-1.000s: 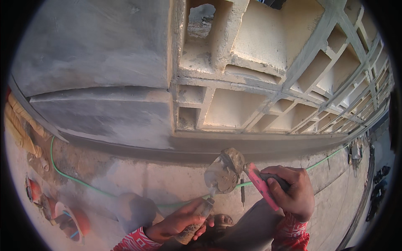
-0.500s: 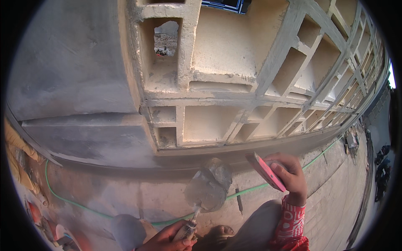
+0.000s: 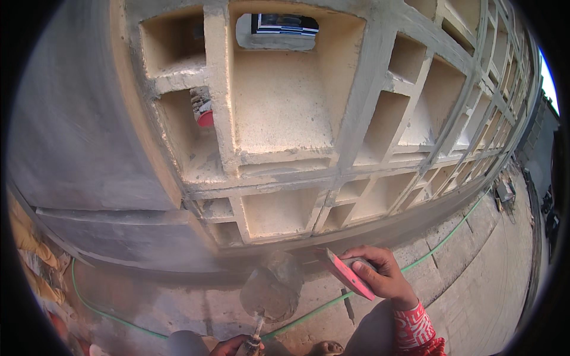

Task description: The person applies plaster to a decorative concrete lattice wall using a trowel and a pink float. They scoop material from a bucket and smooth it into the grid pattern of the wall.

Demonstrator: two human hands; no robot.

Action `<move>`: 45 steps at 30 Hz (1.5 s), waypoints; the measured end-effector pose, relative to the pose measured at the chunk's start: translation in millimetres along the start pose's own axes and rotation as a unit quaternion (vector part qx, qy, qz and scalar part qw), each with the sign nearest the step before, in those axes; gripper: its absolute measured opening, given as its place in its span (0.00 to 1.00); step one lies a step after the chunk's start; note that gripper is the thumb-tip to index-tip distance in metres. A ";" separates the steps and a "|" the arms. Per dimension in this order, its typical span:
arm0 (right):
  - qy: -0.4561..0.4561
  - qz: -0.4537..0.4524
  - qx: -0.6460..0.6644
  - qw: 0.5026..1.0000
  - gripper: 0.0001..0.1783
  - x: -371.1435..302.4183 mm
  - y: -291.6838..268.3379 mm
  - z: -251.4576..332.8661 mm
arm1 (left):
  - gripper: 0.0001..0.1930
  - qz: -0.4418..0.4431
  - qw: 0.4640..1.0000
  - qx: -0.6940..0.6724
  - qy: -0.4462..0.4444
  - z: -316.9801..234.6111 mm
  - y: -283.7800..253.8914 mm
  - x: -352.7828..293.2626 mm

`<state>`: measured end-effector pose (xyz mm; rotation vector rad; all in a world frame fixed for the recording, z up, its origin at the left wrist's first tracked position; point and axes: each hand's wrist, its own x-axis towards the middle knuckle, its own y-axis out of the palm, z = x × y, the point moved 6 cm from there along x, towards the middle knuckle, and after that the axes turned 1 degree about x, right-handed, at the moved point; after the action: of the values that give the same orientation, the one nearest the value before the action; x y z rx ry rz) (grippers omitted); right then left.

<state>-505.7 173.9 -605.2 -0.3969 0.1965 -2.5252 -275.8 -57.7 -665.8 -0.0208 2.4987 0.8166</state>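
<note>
My left hand (image 3: 228,346) is closed around the handle of a trowel (image 3: 268,298) at the lower edge. A lump of grey mortar (image 3: 282,274) appears to lie on the blade's far part. My right hand (image 3: 387,277) grips a plastering float (image 3: 349,275) by its grey handle. The float has a pink plate with a dull far end, held tilted just short of the wall's foot. Ahead stands a concrete lattice wall (image 3: 347,142) with square and oblong recesses. A smooth grey plastered band (image 3: 320,251) runs along its base.
A smooth grey pillar (image 3: 77,130) rises on the left, on a stepped base (image 3: 113,237). Across the concrete paving (image 3: 463,282) winds a green hose (image 3: 439,243). Another person's tan-clothed legs (image 3: 32,249) show at far left. Debris (image 3: 504,191) lies by the wall at right.
The view has tilted upward and turned right, so the hands and tools appear lower and further left. Both hands keep their tools, with the float still tilted near the wall's foot.
</note>
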 end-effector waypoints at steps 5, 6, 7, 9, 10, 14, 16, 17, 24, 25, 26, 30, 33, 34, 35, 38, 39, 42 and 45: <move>-0.130 -0.140 -0.008 0.981 0.14 -9.8 -14.9 31.6 | 0.15 -0.085 0.993 0.068 0.043 -3.1 -6.6 -3.5; -0.163 -0.177 0.025 0.970 0.14 -11.3 -19.6 47.1 | 0.16 -0.087 0.992 0.073 0.059 -9.3 -5.3 -8.0; -0.174 -0.211 0.035 0.961 0.14 -14.6 -29.2 60.2 | 0.20 0.022 0.994 0.067 0.089 -35.3 15.0 -5.7; -0.189 -0.258 0.068 0.945 0.15 -11.7 -45.0 82.9 | 0.21 0.080 0.989 0.084 0.092 -69.7 30.4 -3.7; -0.193 -0.269 0.085 0.940 0.15 -8.0 -50.5 93.8 | 0.22 0.109 0.986 0.088 0.090 -82.1 40.7 -6.1; -0.147 -0.268 0.165 0.938 0.15 -3.8 -59.8 82.0 | 0.23 0.041 0.985 0.100 0.135 -84.2 39.3 -5.9; -0.062 -0.198 0.252 0.945 0.15 -1.1 -40.7 47.4 | 0.24 0.051 0.986 0.099 0.122 -63.7 9.2 -7.1; -0.009 -0.164 0.293 0.942 0.15 -4.4 -29.9 24.6 | 0.24 0.042 0.986 0.110 0.115 -52.9 -8.5 -10.4; 0.153 0.021 0.327 0.932 0.16 -9.8 1.8 -39.7 | 0.24 0.263 0.948 0.165 0.068 -42.4 -27.9 26.6; 0.155 0.049 0.340 0.926 0.16 -9.7 2.7 -38.1 | 0.25 0.323 0.927 0.180 0.060 -42.5 -42.2 33.8; 0.149 0.080 0.355 0.919 0.16 -8.6 6.9 -38.1 | 0.25 0.380 0.902 0.198 0.058 -45.0 -47.7 33.5; 0.140 0.159 0.302 0.929 0.15 -1.4 21.2 -52.3 | 0.24 0.384 0.890 0.243 0.042 -50.0 -51.7 35.7; 0.115 0.159 0.315 0.929 0.15 3.1 21.4 -53.9 | 0.24 0.393 0.884 0.251 0.043 -53.9 -51.1 37.6; 0.106 0.160 0.312 0.931 0.15 4.2 20.5 -54.8 | 0.24 0.388 0.889 0.242 0.039 -53.0 -53.5 38.7; 0.098 0.160 0.309 0.932 0.15 5.1 19.6 -55.8 | 0.24 0.382 0.893 0.233 0.036 -51.7 -57.6 38.6; 0.092 0.163 0.300 0.935 0.15 5.8 17.4 -57.8 | 0.24 0.380 0.898 0.221 0.025 -50.9 -64.1 41.0; 0.091 0.164 0.298 0.936 0.15 6.1 17.5 -58.2 | 0.24 0.382 0.897 0.220 0.022 -51.0 -65.0 41.5; 0.109 0.144 0.280 0.943 0.15 6.3 16.9 -64.9 | 0.24 0.372 0.918 0.138 0.017 -46.2 -70.0 41.9; 0.171 0.106 0.335 0.921 0.16 4.6 17.7 -76.9 | 0.24 0.367 0.923 0.103 0.056 -48.9 -73.4 44.2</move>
<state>-525.0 160.8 -680.8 0.3235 -0.4655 -2.2493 -324.7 -138.9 -693.1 1.0207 2.6920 0.8276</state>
